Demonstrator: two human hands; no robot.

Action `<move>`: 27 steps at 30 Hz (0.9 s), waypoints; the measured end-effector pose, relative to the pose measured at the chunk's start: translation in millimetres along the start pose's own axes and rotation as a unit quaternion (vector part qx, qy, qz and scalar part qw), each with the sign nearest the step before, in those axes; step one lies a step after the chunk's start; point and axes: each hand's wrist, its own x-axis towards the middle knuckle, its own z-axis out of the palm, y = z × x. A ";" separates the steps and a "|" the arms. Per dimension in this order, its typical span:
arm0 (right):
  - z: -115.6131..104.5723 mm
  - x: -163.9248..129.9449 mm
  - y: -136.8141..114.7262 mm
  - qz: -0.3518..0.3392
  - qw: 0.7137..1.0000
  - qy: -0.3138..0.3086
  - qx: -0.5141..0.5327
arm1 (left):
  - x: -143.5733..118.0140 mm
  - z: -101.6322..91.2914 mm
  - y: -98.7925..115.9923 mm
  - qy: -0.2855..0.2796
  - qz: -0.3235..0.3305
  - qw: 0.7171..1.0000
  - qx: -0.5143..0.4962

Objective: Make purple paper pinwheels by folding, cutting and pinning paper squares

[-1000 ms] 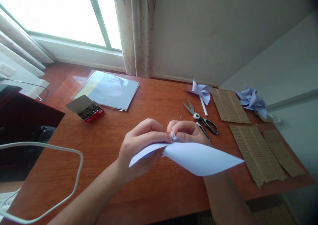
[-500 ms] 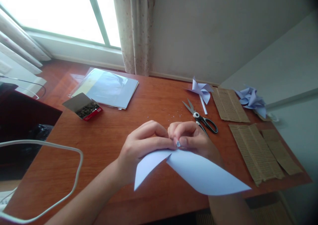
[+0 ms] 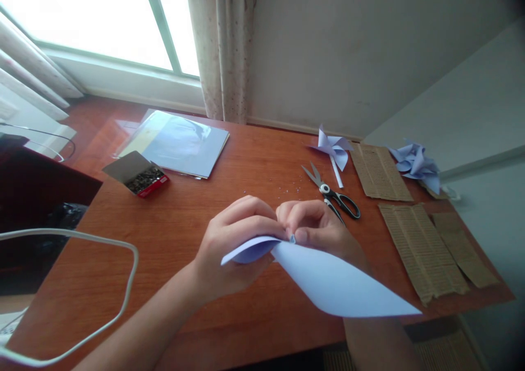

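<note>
A paper pinwheel (image 3: 328, 283) with pale, curved blades is held above the near part of the table. My left hand (image 3: 240, 240) is closed around its left side near the centre. Thumb and fingers of my right hand (image 3: 315, 226) pinch at its middle, where the small end of a rolled paper stick (image 3: 292, 239) shows between them. One blade points to the lower right, another curls over my left hand. Some of the left fingers and the pinwheel's far side are hidden. Scissors (image 3: 326, 189) lie partly open just beyond my right hand.
A finished pinwheel (image 3: 334, 147) lies at the back, with more pinwheels (image 3: 418, 163) to the right. Corrugated cardboard pieces (image 3: 422, 251) lie at the right. An open red box (image 3: 147, 182) of small metal pieces and a plastic-wrapped paper pack (image 3: 184, 144) are at left. A white cable (image 3: 127, 294) loops nearby.
The pinwheel has turned a little in my hands: its left blade has swung up over my left hand, and its right blade has shifted slightly right. Both hands keep their hold.
</note>
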 end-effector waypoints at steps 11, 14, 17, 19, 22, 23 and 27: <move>1.2 3.3 4.9 -0.007 0.999 0.041 -0.007 | 2.9 0.7 -13.8 0.069 -0.120 0.990 -0.029; 1.5 7.1 7.9 0.008 0.996 0.085 -0.012 | 0.7 2.4 -20.5 0.091 -0.235 0.962 -0.110; 3.2 10.6 10.4 0.031 0.993 0.109 -0.015 | 0.5 3.6 -22.7 0.085 -0.326 0.916 -0.219; 5.1 12.0 11.3 0.040 0.993 0.114 -0.016 | 1.4 3.9 -22.0 0.079 -0.354 0.894 -0.264; 6.5 12.7 13.0 0.037 0.991 0.125 -0.007 | 2.2 4.5 -21.0 0.081 -0.362 0.883 -0.289; 6.4 12.7 13.7 0.035 0.991 0.127 -0.003 | 2.0 4.7 -21.0 0.081 -0.360 0.884 -0.288; 6.7 13.1 14.5 0.032 0.992 0.120 0.029 | -0.1 5.6 -22.6 0.069 -0.373 0.881 -0.284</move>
